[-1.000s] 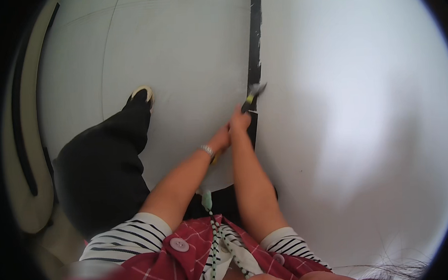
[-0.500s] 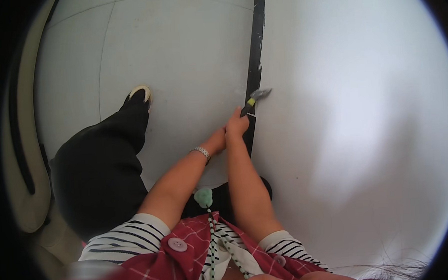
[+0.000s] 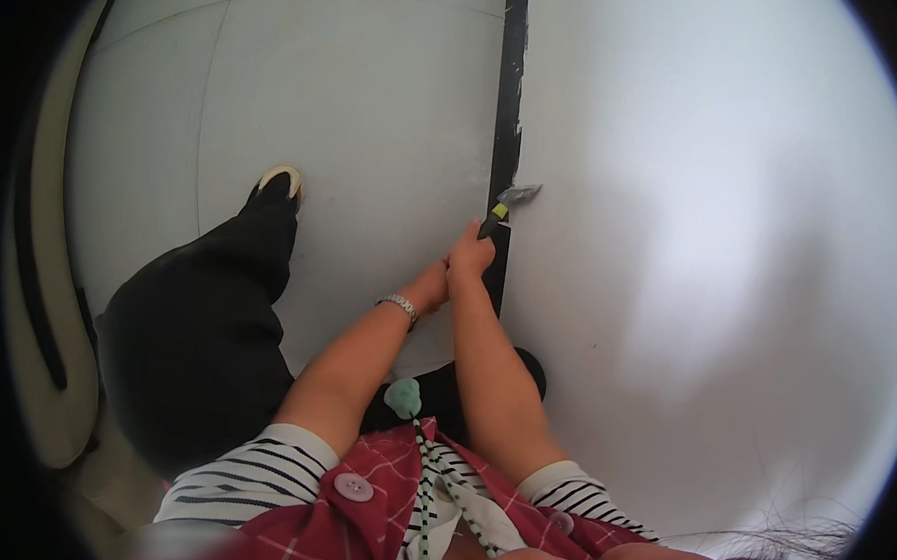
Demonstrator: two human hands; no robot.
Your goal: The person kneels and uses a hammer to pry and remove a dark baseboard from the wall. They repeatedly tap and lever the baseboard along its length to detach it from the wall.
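My right hand (image 3: 469, 256) is closed around the dark handle of a scraper (image 3: 500, 212) with a yellow-green band and a grey metal blade. Its blade (image 3: 520, 193) reaches across the black baseboard strip (image 3: 505, 127) to the white wall (image 3: 666, 220). Whether the blade touches the wall I cannot tell. My left hand (image 3: 431, 287), with a pale bracelet at its wrist, is curled closed against the right hand's lower side. Its fingers are mostly hidden there, so what they grip does not show.
Grey tiled floor (image 3: 361, 104) lies left of the strip, which has chipped white patches along its wall edge. My bent leg in black trousers (image 3: 191, 341) and a dark shoe (image 3: 279, 184) are at left. Beyond them stands a beige piece of furniture (image 3: 68, 397).
The scraper and both hands have shifted slightly left. The blade is a little nearer to me and its angle has turned slightly. Both hands keep their closed shape.
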